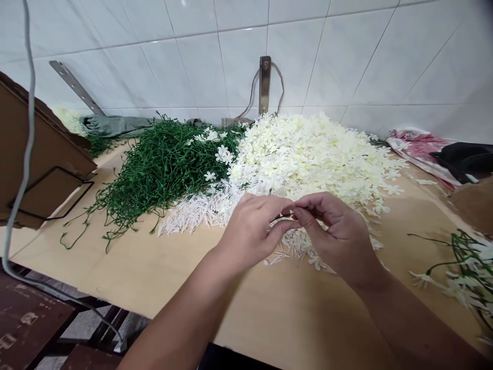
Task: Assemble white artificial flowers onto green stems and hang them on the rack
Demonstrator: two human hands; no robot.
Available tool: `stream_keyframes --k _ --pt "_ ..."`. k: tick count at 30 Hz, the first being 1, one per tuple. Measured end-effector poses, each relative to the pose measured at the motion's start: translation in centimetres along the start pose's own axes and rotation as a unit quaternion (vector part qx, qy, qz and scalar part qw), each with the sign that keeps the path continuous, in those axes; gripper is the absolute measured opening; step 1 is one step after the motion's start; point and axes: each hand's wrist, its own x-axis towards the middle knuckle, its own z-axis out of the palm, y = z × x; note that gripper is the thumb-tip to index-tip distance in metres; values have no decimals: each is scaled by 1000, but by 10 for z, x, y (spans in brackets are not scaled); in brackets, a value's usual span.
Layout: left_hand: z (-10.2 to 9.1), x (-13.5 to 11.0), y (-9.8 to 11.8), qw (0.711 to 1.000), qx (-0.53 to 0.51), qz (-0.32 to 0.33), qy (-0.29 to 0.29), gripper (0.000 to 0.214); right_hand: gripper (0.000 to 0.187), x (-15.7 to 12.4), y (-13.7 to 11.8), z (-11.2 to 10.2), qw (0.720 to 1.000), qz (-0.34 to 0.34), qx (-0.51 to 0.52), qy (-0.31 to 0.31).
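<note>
My left hand [252,226] and my right hand [339,234] meet above the wooden table [162,272], fingertips pinched together around a small white piece that I cannot make out clearly. Just behind them lies a big heap of cream artificial flower petals [316,154]. A spread of small white plastic pieces [200,208] lies to the left of my hands. Further left is a pile of green plastic stems [162,164], a few with flowers on them.
A brown cardboard box [38,154] with a black wire frame stands at the left edge. Finished flower stems [466,267] lie at the right. A pink cloth [419,146] and a black object [466,156] sit by the tiled wall. A grey cable [23,169] hangs at left.
</note>
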Motion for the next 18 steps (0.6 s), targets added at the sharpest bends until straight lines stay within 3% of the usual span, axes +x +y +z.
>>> stream_keyframes --k 6,8,10,13,16,18 --pt "0 3 -11 996 -49 -71 38 14 11 0 -8 -6 999 -25 -42 -13" --pt "-5 4 -19 989 -69 -110 66 15 10 -7 -7 -4 994 -48 -86 -49" --pt "-10 3 -28 979 -88 -157 95 15 10 -16 -2 3 977 -77 -146 -135" --pt "-15 2 -41 968 -101 -193 126 13 8 -28 9 19 930 -116 -239 -254" --pt "-17 4 -46 961 -131 -203 136 11 15 -34 19 31 900 -129 -305 -283" --pt "-20 5 -44 946 -192 -216 146 9 21 -33 22 32 898 -120 -317 -280"
